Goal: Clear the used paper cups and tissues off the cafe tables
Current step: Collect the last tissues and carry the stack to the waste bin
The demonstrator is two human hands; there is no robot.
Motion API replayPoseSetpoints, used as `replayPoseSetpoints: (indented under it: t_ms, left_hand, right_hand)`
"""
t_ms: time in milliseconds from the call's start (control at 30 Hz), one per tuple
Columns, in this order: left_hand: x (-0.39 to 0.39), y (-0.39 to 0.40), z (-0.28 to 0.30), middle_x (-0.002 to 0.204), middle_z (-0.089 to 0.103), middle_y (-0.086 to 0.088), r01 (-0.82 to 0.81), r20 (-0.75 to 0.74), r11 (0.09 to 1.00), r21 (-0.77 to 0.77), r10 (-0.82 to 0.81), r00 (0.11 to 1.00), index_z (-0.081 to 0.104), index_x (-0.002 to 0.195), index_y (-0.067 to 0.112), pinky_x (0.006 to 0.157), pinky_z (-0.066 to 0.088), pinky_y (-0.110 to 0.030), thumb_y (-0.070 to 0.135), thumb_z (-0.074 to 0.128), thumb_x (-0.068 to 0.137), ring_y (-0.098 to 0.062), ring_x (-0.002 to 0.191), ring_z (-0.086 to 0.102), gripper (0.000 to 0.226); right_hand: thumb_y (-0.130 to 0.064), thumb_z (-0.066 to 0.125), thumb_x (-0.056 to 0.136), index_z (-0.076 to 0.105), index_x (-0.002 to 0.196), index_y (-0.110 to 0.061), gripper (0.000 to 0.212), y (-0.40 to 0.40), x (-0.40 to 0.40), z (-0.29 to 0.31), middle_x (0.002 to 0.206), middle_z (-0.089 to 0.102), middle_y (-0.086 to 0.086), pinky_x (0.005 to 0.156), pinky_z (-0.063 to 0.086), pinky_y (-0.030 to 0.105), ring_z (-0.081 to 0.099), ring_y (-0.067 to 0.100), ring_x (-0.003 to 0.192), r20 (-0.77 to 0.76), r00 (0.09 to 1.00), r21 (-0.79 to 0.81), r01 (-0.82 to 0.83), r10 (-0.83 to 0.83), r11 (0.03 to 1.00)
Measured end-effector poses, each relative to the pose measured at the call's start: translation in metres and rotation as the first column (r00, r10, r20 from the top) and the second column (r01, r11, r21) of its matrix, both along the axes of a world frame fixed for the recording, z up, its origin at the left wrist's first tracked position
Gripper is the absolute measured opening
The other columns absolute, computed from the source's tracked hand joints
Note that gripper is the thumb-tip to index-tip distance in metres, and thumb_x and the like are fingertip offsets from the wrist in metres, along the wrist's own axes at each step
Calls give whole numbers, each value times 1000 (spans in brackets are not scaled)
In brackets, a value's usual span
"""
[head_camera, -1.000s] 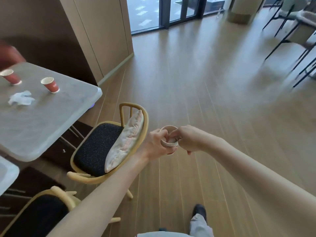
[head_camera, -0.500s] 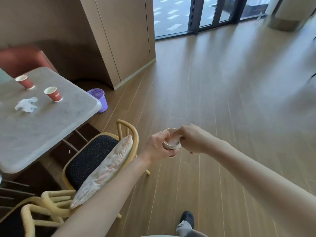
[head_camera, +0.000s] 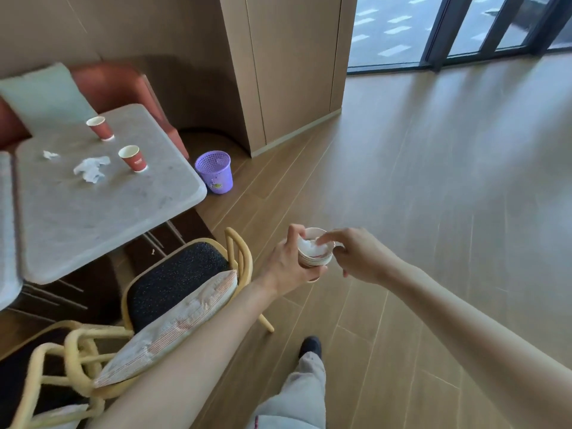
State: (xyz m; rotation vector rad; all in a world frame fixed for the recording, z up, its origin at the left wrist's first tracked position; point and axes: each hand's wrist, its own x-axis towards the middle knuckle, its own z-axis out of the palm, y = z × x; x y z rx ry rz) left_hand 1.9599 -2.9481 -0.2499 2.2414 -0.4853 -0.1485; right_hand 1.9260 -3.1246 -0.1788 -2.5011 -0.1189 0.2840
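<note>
Pale wood-plank floor [head_camera: 433, 181] meets tan panelled walls [head_camera: 294, 72] and dark-framed windows [head_camera: 439, 29] (daylight glares across the boards).

I see two red paper cups [head_camera: 133, 158] with white insides on the mottled grey marble table [head_camera: 102, 205], beside white crumpled tissues [head_camera: 90, 169]. Right of the table stands a lilac perforated bin [head_camera: 214, 171]. Near the table, a pale yellow chair [head_camera: 238, 258] has a speckled black seat and a cream cushion [head_camera: 173, 326] with red stripes.

Left hand [head_camera: 286, 264] gripping stacked cups [head_camera: 314, 258], right hand [head_camera: 356, 255] touching tissue [head_camera: 312, 247] inside
</note>
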Motion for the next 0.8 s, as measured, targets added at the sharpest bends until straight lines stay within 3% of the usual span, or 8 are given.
replayPoseSetpoints:
  t_ms: [167, 300, 433, 567, 633, 733, 800]
  left_hand:
    - [64, -10, -14, 108, 64, -1, -68, -14, 997, -25, 68, 998, 22, 109, 31, 81, 56, -44, 51, 80, 63, -28, 93, 65, 77]
    - [133, -14, -22, 104, 62, 6, -165, -25, 985, -59, 163, 986, 22, 111, 34, 78, 55, -40, 50, 82, 61, -25, 90, 65, 80]
    - [208, -10, -16, 91, 58, 24, -263, -54, 958, -116, 258, 965, 22, 112, 40, 69, 51, -28, 53, 83, 56, -12, 80, 64, 84]
    - [272, 2, -4, 96, 60, 22, -339, -32, 924, -177, 339, 940, 27, 115, 36, 76, 55, -35, 52, 84, 55, -5, 85, 62, 84]
    - [294, 12, -1, 101, 62, 18, -371, -47, 908, -195, 369, 928, 28, 116, 37, 79, 56, -37, 49, 85, 56, -8, 90, 66, 83]
    - [318, 31, 4, 101, 57, 26, -428, -24, 877, -218, 433, 901, 28, 115, 42, 73, 49, -10, 46, 85, 56, 6, 93, 61, 82]
    - [334, 46, 5, 105, 55, 24, -477, -36, 842, -251, 485, 874, 31, 117, 37, 75, 46, -8, 39, 88, 58, 7, 95, 59, 82]
  right_hand:
    - [1, 39, 78, 72, 106, -25, 50, -6, 69, 0, 90, 67, -3, 67, 55, 37, 53, 5, 53, 72, 996, -62, -55, 60, 997]
    - [2, 44, 83, 73, 97, -19, 39, -12, 147, 7, 78, 58, -13, 60, 50, 31, 48, -5, 52, 157, 984, -21, -78, 81, 997]
    - [1, 45, 84, 72, 98, -20, 37, -8, 237, 20, 66, 49, -23, 58, 41, 24, 47, -8, 54, 151, 969, -63, -187, 195, 980]
    - [-3, 49, 84, 70, 102, -23, 34, 5, 318, 29, 91, 65, -9, 66, 52, 32, 56, 4, 61, 171, 949, -73, -257, 266, 964]
    - [-5, 51, 85, 70, 105, -23, 32, 17, 348, 27, 103, 65, -5, 70, 54, 36, 53, 0, 60, 185, 941, -63, -278, 285, 959]
    - [-10, 55, 87, 68, 108, -25, 29, 37, 388, 20, 104, 62, -6, 69, 54, 38, 50, -3, 60, 184, 920, -63, -340, 346, 938]
    - [-13, 56, 86, 68, 108, -25, 28, 54, 410, 18, 98, 61, -7, 70, 54, 37, 55, 6, 65, 193, 895, -68, -397, 403, 915]
